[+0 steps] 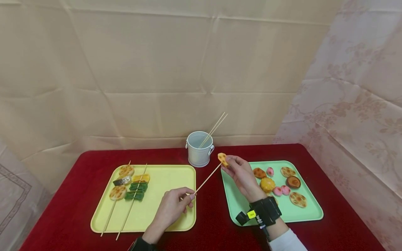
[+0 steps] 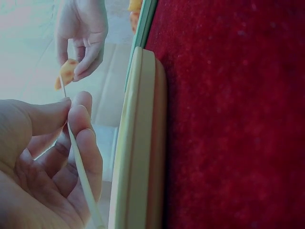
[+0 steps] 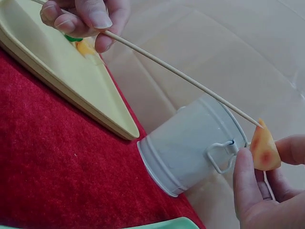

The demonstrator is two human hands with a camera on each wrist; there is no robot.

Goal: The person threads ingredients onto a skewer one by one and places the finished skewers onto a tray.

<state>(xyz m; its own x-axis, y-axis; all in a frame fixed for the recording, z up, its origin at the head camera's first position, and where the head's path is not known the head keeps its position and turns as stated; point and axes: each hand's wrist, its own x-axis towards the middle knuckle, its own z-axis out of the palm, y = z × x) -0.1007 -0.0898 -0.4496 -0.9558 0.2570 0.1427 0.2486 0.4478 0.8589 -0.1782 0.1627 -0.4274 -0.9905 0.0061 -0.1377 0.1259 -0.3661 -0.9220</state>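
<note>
My left hand [image 1: 172, 206] pinches a thin wooden skewer [image 1: 208, 179] between thumb and fingers, over the right edge of the yellow tray [image 1: 176, 174]. The skewer slants up to the right. At its upper end, my right hand [image 1: 243, 176] holds a yellow-orange slice [image 3: 263, 150] with reddish-brown spots between thumb and fingers. In the right wrist view the skewer's tip is at the slice's upper corner. The lower length of the skewer crosses the left palm in the left wrist view.
On the yellow tray lie two filled skewers, one with green pieces [image 1: 134, 195] and one with round browned slices [image 1: 118, 192]. A white metal bucket [image 1: 199, 157] at the back holds thin sticks [image 1: 216, 126]. Several food pieces, including a brown round [image 1: 293, 182], lie on the green tray [image 1: 309, 209].
</note>
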